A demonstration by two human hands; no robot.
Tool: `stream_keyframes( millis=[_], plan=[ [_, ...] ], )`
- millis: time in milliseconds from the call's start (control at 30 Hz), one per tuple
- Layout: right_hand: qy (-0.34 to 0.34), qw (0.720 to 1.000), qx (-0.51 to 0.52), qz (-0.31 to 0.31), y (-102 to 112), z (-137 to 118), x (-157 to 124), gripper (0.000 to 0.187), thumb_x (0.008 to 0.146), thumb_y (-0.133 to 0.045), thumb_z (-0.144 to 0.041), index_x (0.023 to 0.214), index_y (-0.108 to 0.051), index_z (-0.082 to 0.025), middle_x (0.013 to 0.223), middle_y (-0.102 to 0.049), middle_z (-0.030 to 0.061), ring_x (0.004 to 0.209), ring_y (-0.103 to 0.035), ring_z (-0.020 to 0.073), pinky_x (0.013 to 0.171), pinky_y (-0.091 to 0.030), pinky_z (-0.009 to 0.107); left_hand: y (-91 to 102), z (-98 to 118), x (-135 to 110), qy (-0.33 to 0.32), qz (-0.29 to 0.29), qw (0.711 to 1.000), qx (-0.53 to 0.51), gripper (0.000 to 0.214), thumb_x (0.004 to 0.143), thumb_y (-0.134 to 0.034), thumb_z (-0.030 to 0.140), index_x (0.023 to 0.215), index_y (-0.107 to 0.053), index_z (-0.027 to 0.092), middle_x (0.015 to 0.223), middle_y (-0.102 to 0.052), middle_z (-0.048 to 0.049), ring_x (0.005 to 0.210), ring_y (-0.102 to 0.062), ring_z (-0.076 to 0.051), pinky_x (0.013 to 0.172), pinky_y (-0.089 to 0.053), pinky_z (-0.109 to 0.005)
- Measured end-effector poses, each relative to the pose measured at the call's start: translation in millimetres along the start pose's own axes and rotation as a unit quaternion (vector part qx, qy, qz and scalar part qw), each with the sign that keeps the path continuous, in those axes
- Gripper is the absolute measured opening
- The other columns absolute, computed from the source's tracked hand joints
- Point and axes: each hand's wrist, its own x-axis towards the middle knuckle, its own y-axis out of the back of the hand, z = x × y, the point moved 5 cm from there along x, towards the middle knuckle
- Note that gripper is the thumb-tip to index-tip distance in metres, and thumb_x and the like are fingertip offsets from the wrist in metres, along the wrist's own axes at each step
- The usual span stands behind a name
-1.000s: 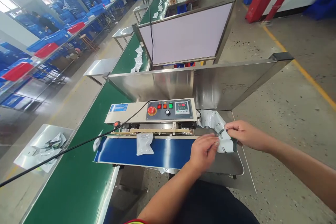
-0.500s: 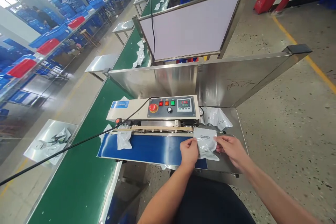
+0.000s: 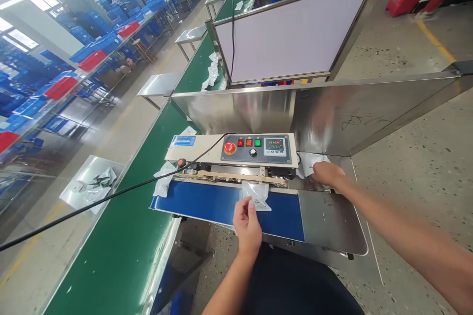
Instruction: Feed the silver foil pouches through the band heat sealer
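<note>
A band sealing machine with a control panel stands before me, a blue feed belt running along its front. A clear plastic pouch lies on the belt with its top edge in the sealer slot. My left hand hovers just below this pouch, fingers loosely curled, holding nothing. My right hand rests fingers-down on a pile of unsealed pouches at the machine's right end, its fingers bent over one. Another pouch hangs off the belt's left end.
A green conveyor runs along the left, past a steel tray of pouches. A black cable crosses it. A steel backboard stands behind the sealer. Blue and red crates fill the shelves at far left.
The pouch both hands held at the slot's right end now rides left on the belt by itself. My right hand went back to the pouch pile; my left hand let go.
</note>
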Motion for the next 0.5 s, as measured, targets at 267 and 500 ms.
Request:
stream_keyframes(
  millis=[267,500],
  plan=[
    [0.133,0.988,0.068,0.047,78.4,12.8,-89.9,0.036,0.088,-0.059,-0.038,0.062,-0.038,-0.023,0.059,-0.047,0.0012,0.055,-0.041,0.0158,0.055,-0.026,0.032,-87.7,51.2,-19.9,-0.171,-0.201,0.964,0.013,0.035,0.109,-0.063,0.041,0.133,-0.076,0.019,0.122,-0.08,-0.0167,0.11,-0.077,-0.028,0.096,-0.066,-0.044],
    [0.187,0.936,0.299,0.001,61.4,8.4,-165.9,0.059,0.094,-0.053,-0.073,0.063,-0.051,-0.022,0.062,-0.051,0.0012,0.062,-0.049,0.0172,0.058,-0.043,0.029,-148.0,69.2,-36.7,-0.145,-0.35,0.924,-0.05,0.039,0.112,-0.056,0.044,0.097,-0.083,0.019,0.092,-0.083,-0.0093,0.089,-0.077,-0.023,0.089,-0.062,-0.035]
  ],
)
